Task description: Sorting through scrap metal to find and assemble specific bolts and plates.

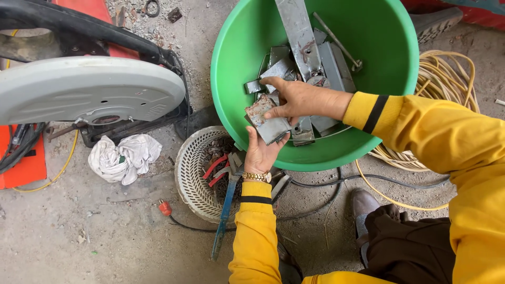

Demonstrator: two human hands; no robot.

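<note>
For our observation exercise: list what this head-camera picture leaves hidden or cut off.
- Green tub: far rim cut by top edge.
- Rusty metal plate: underside hidden by left hand; right hand covers the scrap beneath.
- Cut-off saw: cut by left edge.
- White basket: contents partly hidden by the forearm.

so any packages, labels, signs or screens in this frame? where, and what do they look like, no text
No packages, signs or screens in view.
Label: a small pale sticker with tiny dark marks on the grey round blade guard of the cut-off saw, upper left; too small to make out more.
For reference, the left hand and right hand hold a rusty grey metal plate over the green basin; the plate bears no label.
</note>
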